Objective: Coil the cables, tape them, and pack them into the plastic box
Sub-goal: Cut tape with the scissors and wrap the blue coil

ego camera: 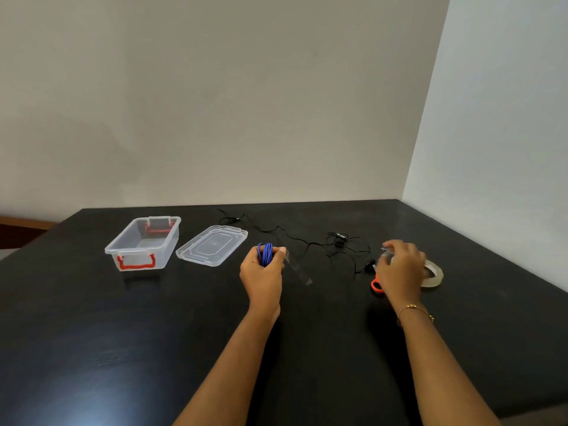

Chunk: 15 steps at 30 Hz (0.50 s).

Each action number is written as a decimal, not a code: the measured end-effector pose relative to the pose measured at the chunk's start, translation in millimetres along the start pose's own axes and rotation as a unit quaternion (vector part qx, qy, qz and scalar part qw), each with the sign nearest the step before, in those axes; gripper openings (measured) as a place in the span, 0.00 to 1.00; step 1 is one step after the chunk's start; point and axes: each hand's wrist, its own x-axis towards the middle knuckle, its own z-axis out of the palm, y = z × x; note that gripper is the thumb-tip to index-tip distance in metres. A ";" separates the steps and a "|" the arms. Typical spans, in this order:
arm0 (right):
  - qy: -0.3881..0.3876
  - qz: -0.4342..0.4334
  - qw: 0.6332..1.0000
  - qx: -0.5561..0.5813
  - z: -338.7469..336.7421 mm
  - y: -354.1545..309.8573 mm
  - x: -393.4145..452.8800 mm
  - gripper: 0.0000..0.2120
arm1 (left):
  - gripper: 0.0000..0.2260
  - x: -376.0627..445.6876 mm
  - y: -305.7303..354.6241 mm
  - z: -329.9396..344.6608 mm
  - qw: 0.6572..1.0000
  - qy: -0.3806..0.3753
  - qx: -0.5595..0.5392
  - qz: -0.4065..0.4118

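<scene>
My left hand [263, 273] grips a coiled blue cable [265, 253] just above the black table. A strip of clear tape [298, 269] hangs from the coil, down and to the right. My right hand [399, 267] hovers with loosely spread fingers over orange-handled scissors [376, 286] and a clear tape roll [434, 275], both partly hidden beneath it. A thin black cable [339, 241] lies loose and tangled behind the hands. The clear plastic box [114, 245] with red latches stands open at the left, its lid [212, 245] lying beside it.
The black table [123, 333] fills the near view. Its left edge runs behind the box, and a white wall closes it off on the far and right sides. A small black plug [369, 264] lies by the scissors.
</scene>
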 end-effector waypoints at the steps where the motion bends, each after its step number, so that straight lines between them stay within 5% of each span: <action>1: -0.018 -0.046 0.997 0.063 3.4 -12.4 -4.9 0.09 | 0.06 1.5 1.9 -1.1 1.000 -0.003 -0.003 -0.004; 5: -0.245 -0.111 0.928 0.258 18.3 -77.4 -34.0 0.09 | 0.06 10.3 11.5 -10.1 0.999 -0.038 0.003 -0.012; 11: -0.408 0.045 0.784 0.465 38.1 -122.3 -56.3 0.06 | 0.07 39.6 25.8 -39.7 0.998 -0.033 0.058 0.022; 15: -0.424 -0.036 0.813 0.398 51.8 -125.9 -62.9 0.06 | 0.05 53.2 18.5 -55.2 0.996 -0.037 0.084 -0.001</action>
